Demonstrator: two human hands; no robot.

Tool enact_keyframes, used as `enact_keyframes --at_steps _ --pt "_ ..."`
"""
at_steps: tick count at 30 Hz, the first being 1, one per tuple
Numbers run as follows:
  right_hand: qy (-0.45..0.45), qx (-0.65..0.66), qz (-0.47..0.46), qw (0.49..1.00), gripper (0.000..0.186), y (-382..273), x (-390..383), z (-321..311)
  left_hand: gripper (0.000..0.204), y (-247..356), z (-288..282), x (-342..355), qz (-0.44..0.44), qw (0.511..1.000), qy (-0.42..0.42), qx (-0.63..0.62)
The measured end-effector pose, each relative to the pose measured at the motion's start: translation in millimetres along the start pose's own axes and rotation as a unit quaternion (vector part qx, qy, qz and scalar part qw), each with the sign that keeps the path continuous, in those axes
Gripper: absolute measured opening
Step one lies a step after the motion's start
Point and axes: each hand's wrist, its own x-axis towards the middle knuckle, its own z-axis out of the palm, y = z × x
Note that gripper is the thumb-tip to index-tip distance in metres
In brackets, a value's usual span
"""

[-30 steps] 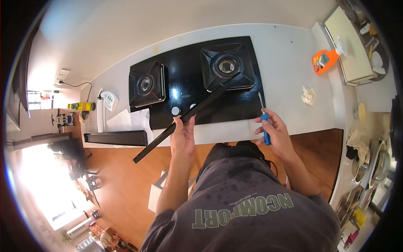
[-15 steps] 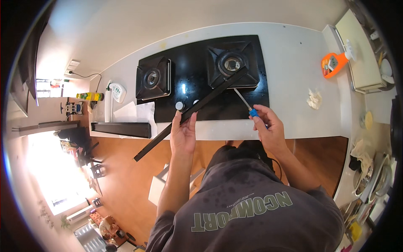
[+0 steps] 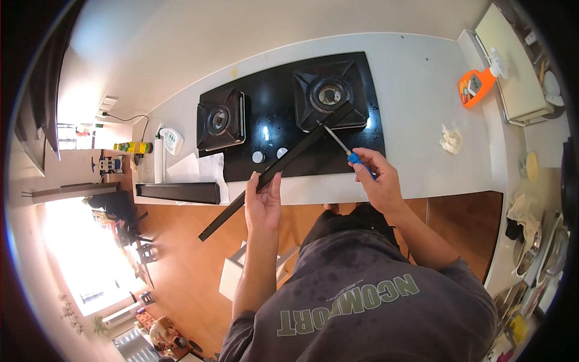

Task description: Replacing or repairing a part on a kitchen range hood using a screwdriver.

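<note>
My left hand (image 3: 263,202) is closed on a long, narrow black metal strip (image 3: 295,151). The strip slants from low on the left, past the counter edge, up to the front of the right burner. A blue-handled screwdriver (image 3: 339,142) is in my right hand (image 3: 379,181), gripped by the handle. Its shaft points up and left, and the tip meets the strip's upper part or lies just over it; I cannot tell which. Behind both hands lies a black glass gas cooktop (image 3: 268,108) with a left burner (image 3: 221,120), a right burner (image 3: 330,95) and two silver knobs (image 3: 259,157).
Another black metal trough (image 3: 178,192) lies on white paper (image 3: 208,167) at the left counter edge. A white bottle (image 3: 172,140) and a yellow bottle (image 3: 134,147) stand beyond it. To the right are a crumpled tissue (image 3: 450,139) and an orange spray bottle (image 3: 477,87). A white stool (image 3: 232,271) is below.
The screwdriver tip has moved up and left onto or over the strip. The strip's lower end has dropped slightly, and my view has shifted a little.
</note>
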Motion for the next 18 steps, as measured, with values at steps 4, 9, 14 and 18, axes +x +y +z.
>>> enact_keyframes --at_steps 4,9,14,18 --pt "0.012 -0.011 0.004 1.0 0.026 -0.5 0.7 2.3 0.016 0.7 -1.7 5.2 -0.014 1.0 -0.021 -0.006" --pt "0.017 -0.015 0.004 1.0 0.025 3.8 3.2 6.7 0.013 4.7 1.4 8.6 -0.019 1.0 -0.005 -0.009" --pt "0.032 -0.016 0.002 0.999 0.025 3.3 5.6 11.5 0.011 6.8 -0.1 15.2 -0.031 0.999 -0.016 -0.011" --pt "0.031 -0.009 0.006 0.999 0.026 7.5 8.4 12.8 0.01 8.8 0.7 19.2 -0.03 0.999 -0.024 -0.004"
